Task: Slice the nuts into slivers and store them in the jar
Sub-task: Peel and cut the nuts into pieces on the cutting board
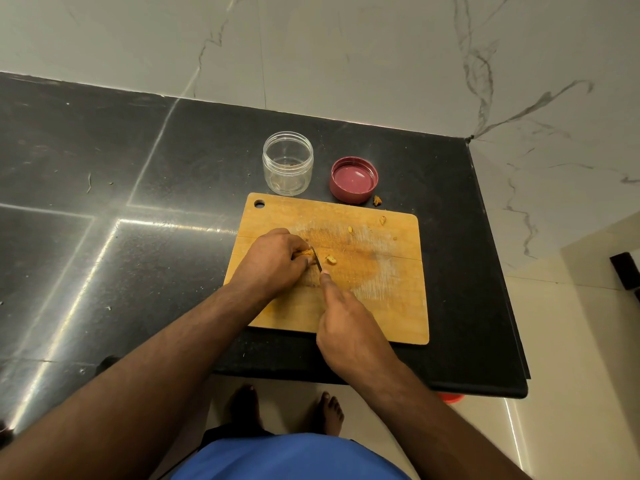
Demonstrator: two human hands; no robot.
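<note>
We work at a black, glossy stone desk (104,188) set into a corner of pale marble-veined wall (381,57), with cream floor tiles (571,341) to the right and below, where our 2 bare feet show. A wooden board (381,289) (scored and stained in the middle) lies near the desk's front right corner, its hanging hole at the far left.

Just behind the board stands the clear jar (288,163), open and upright, with only a few specks at its bottom. Beside it, to the right, the maroon lid (354,179) lies upside down, apart from the jar. A nut crumb (377,200) sits on the desk just next to the lid.

On the board, our left hand (273,261) curls its fingers over a nut (304,252), pinning it down. Our right hand (349,327) grips the knife (316,258), forefinger stretched along its spine, the blade right against the nut. 1 cut piece (330,260) lies just right of the blade; 3 more bits are scattered toward the board's far right.
</note>
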